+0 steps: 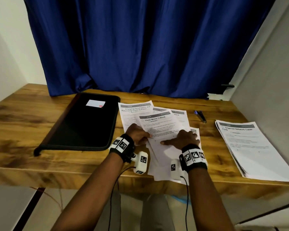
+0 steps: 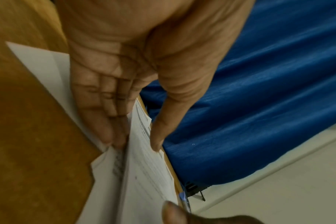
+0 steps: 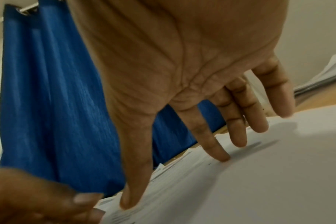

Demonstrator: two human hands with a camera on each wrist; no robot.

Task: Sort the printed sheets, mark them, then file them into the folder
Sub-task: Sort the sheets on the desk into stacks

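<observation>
- We've got a loose fan of printed sheets [image 1: 158, 125] spread in the middle of the wooden table [image 1: 20, 124], with the one titled "Close Mirror Cabinet" on top.
- Our left hand [image 1: 137, 133] is at the left edge of that top sheet. The left wrist view shows the fingers [image 2: 105, 106] tucked under the paper and the thumb on top, so the grip is pinching that sheet.
- Our right hand [image 1: 183, 139] lies flat on the same pile, fingers [image 3: 217, 145] straight and spread, tips pressing the paper. The grip's loose, not grasping anything.
- The black zip folder [image 1: 83, 120] lies closed to the left of the fan, just beside it, with a small white label [image 1: 95, 103] on its cover.
- A second stack of sheets [image 1: 250, 147] sits at the right end of the table, well apart from the fan. Its top page reads something like "Organize Network Cable Coils", a bit blurry.
- A blue pen [image 1: 200, 116] lies on the table between the fan and that stack.
- A blue curtain [image 1: 140, 44] hangs behind the table.
</observation>
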